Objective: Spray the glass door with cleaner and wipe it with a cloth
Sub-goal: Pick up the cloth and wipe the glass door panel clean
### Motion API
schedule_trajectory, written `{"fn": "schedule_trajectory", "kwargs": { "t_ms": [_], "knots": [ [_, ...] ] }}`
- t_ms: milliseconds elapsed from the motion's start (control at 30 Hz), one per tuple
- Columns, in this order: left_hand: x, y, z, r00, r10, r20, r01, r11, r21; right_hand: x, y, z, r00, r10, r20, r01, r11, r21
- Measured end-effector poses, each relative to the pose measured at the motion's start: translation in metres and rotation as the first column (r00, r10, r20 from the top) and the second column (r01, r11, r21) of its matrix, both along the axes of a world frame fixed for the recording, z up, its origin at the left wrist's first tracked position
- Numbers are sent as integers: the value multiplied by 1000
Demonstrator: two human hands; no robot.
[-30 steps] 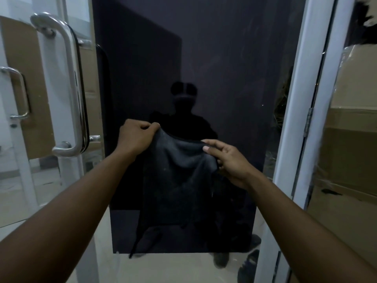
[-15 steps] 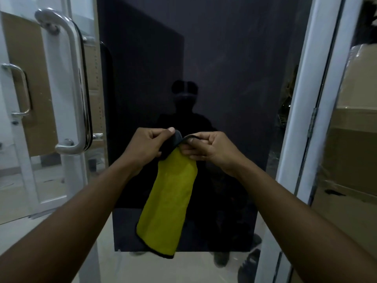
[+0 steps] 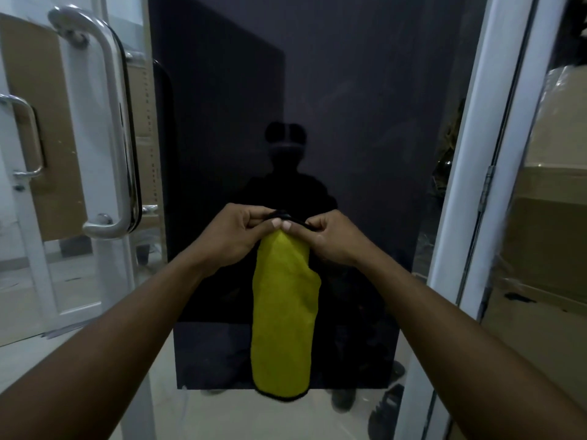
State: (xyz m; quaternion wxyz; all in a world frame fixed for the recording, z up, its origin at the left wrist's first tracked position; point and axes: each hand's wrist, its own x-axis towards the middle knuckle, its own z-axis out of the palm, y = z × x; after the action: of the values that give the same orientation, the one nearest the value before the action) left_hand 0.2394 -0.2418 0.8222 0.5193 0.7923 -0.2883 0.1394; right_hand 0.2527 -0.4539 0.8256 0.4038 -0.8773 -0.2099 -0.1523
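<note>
The cloth hangs limp before the door, low down. Left hand and right hand each pinch its top edge, grips nearly touching. Soft and light, it should wipe best wadded in one palm.

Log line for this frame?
cloth: hanging, yellow side out | left hand: pinching top | right hand: pinching top | glass door: behind cloth

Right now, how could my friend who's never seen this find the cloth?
Find the big dark glass door, right of the shiny metal handle. In front of it, the left hand and right hand pinch the top of something hanging down. That is the cloth: bright yellow with a black edge, the only bright thing there.
</note>
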Motion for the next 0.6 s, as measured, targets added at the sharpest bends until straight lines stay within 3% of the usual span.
{"fn": "schedule_trajectory", "kwargs": {
  "t_ms": [167, 300, 467, 600],
  "knots": [
    [4, 0, -3, 987, 86, 137, -92, 995, 32, 8, -17, -10, 999, -27, 26, 28, 998, -60],
    [6, 4, -4, 962, 148, 230, -157, 987, 22, 9, -25, -11, 998, -13, 56, 10, 999, 42],
    [4, 3, -1, 938, 200, 281, -195, 980, -49, 4, -15, -2, 990, 37, 136, -83, 932, 354],
    [3, 1, 2, 933, 245, 265, -212, 966, -147, -4, -1, 10, 977, 203, 68, -199, 744, 637]
  ]
}}
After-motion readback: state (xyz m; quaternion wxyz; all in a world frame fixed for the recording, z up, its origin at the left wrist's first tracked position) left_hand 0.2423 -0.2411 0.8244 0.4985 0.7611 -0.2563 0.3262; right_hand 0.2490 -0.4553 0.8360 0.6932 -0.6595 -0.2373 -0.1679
